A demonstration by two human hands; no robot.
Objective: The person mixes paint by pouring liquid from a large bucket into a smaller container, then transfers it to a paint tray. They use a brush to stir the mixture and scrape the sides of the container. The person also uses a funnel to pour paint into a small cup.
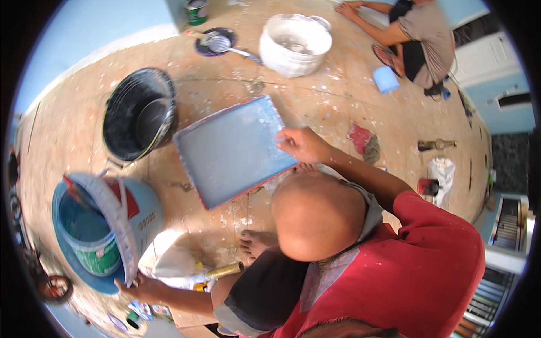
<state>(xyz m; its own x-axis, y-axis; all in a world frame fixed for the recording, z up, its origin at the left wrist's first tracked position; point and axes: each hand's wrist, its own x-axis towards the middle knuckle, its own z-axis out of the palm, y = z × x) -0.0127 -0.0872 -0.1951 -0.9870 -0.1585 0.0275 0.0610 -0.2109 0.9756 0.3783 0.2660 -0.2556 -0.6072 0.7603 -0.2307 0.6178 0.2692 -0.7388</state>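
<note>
Floor (315, 96): tan boards, spattered with white and pale blue paint; everything below sits on it.

Squatting person in a red shirt, lower right, knee raised in the centre of the view, bare foot (256, 242) flat on the floor.

Paint tray (234, 149): rectangular, coated pale blue, red showing along its rim, lying flat in the middle of the floor. Right hand (301, 145) rests on its right-hand edge, fingers curled over the rim and gripping it.

Blue paint bucket (143, 211): lower left, tipped on its side, mouth toward the left edge of the view, a smaller green-and-white can nested inside. Left hand (141, 287) is at its lower rim, fingers closed on the edge of the pale, paint-crusted lid (115, 217) leaning across the mouth.

Black bucket (141, 115): upright, just left of the tray's far corner, dark inside.

White bucket (296, 45): upright, beyond the tray, paint-smeared.

Second person (420, 36): seated at upper right, a hand on the floor, well apart from the tray.

Smaller items: white bag (442, 172) at right; red rag (360, 138) near the right forearm; pale blue sponge (386, 79) beside the second person; ladle (225, 46) on a dark lid, left of the white bucket; brass-coloured handle (225, 271) beside the bare foot.
</note>
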